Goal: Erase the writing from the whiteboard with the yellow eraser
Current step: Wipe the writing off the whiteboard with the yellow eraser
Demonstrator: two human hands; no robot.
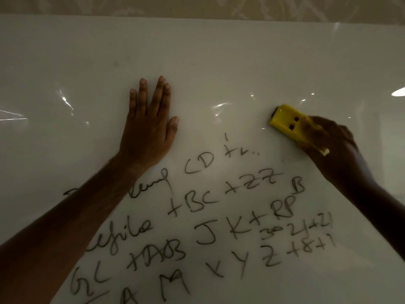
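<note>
A glossy whiteboard (87, 62) fills the head view. Black handwriting (203, 218) covers its lower middle in several slanted lines of letters and numbers. My right hand (335, 150) grips the yellow eraser (289, 123) and holds it against the board, just above and right of the top line of writing. Only faint stroke remnants (236, 151) are left beside "CD", below the eraser. My left hand (149, 123) lies flat on the board with straight fingers, left of the writing's top line. My left forearm covers part of the writing at lower left.
The board's top edge (197, 17) runs across the upper frame, with a patterned beige wall (197, 5) behind it. Bright light reflections (398, 92) glare on the surface at the right and left.
</note>
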